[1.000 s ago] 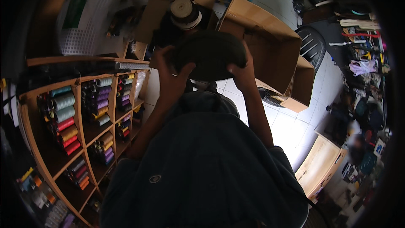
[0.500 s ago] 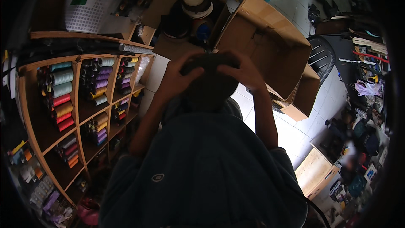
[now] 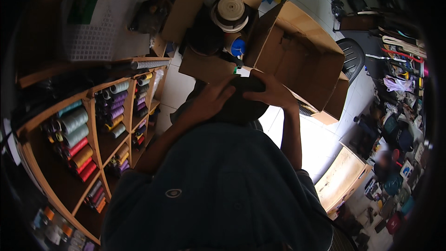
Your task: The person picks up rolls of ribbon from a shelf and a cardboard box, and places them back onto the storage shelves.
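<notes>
Both hands are in front of my chest, on a dark, rounded piece (image 3: 242, 107) that looks like soft cloth or a cap; in the shade I cannot make out its exact kind. My left hand (image 3: 214, 100) lies along its left side, fingers pointing to the far edge. On the other side my right hand (image 3: 272, 92) grips it, thumb toward the middle and fingers over the far rim. Its lower part is hidden against my dark shirt (image 3: 227, 181).
A wooden shelf (image 3: 96, 144) with thread spools (image 3: 75, 121) stands at left. Ahead is a carton (image 3: 204, 67) with rolls of tape (image 3: 231, 8), beside a larger open carton (image 3: 302, 49). A wooden box (image 3: 341, 179) sits at right near piled goods (image 3: 392, 135).
The view has shifted, so the shelf and cartons sit differently. Both hands and the dark piece are slightly lower in the picture; my left hand has turned flatter along its side.
</notes>
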Demonstrator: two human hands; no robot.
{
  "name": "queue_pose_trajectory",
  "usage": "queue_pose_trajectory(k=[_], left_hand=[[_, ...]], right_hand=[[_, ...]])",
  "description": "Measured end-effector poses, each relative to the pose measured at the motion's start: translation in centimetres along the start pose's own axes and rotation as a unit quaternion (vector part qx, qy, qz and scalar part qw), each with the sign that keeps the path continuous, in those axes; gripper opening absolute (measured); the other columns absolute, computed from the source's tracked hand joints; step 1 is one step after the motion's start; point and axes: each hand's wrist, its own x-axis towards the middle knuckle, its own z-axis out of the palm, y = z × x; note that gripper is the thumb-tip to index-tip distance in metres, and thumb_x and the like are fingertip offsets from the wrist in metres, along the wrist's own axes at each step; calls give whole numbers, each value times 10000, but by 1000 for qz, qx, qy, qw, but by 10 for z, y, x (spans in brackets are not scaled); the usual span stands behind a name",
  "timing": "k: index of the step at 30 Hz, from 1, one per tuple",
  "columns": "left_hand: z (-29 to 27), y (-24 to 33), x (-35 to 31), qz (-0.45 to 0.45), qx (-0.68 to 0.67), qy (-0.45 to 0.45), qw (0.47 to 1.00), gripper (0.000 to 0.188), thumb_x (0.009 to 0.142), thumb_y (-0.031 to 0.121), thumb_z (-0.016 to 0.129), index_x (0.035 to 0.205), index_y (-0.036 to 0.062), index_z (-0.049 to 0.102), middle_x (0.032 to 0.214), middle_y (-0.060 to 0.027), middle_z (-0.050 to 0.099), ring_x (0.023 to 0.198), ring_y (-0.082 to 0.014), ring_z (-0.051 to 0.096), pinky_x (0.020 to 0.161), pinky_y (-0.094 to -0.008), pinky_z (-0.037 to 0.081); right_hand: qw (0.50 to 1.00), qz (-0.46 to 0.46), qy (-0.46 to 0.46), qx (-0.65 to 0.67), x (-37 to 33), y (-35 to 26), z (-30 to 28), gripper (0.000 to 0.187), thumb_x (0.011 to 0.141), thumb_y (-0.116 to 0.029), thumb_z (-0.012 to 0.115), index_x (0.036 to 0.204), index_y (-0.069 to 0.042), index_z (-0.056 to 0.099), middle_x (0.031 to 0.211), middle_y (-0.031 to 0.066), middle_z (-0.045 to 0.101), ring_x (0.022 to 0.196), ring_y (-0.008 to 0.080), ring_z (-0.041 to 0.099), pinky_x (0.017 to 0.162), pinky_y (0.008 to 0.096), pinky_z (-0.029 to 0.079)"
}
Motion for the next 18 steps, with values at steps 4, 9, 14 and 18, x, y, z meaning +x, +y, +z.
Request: queue_pose_trajectory(k=[4,9,14,18], left_hand=[[-23,6,23,28,-50,-53,997,352,965,237,444,1232,8,438,1026,-215,598,967,-357,595,865,-385,443],[-51,-40,58,-202,-202,9,958,386,901,283,568,1162,23,452,1026,-211,564,941,-351,572,877,-402,431],[-93,-109,101,96,340,32,935,760,652,353,791,1282,130,429,1329,-190,397,1204,-398,401,967,-491,379],[-105,-131,123,191,506,-161,826,969,507,349,856,1356,252,399,1477,-156,215,1279,-456,289,1008,-545,350]], right_hand=[[998,5,-51,-30,27,-17,2,588,692,-282,805,1155,-1,578,931,138,661,891,202,635,790,311,492],[992,-27,103,65,43,17,20,591,709,-289,798,1154,29,575,961,129,665,873,194,641,793,303,497],[898,9,129,421,28,88,53,482,777,-234,733,1118,68,575,978,104,656,891,172,626,793,284,487],[868,60,209,447,24,95,81,511,790,-257,714,1128,88,550,959,113,643,856,166,618,777,275,490]])
